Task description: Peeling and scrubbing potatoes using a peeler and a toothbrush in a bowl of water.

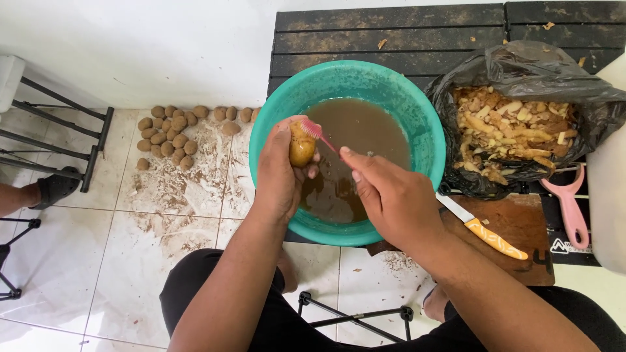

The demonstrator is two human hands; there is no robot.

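Gripping a small wet potato [302, 147] in curled fingers, the left hand [280, 171] holds it over the near left rim of a teal basin [417, 111] filled with muddy brown water [355, 137]. The right hand [391, 195] pinches the handle of a pink toothbrush [317, 133], whose bristled head rests against the top of the potato. Both hands hover above the water, close together.

In the same head view, a black plastic bag [521, 62] of pale peelings [512, 127] sits just right of the basin on a dark slatted table [391, 29]. A knife [482, 229] with an orange handle lies on a wooden board [521, 221] beside the right wrist, and a pink peeler [568, 202] lies further right. On the tiled floor [98, 261] to the left, a heap of unwashed potatoes [173, 133] rests amid scattered soil, well apart from the basin
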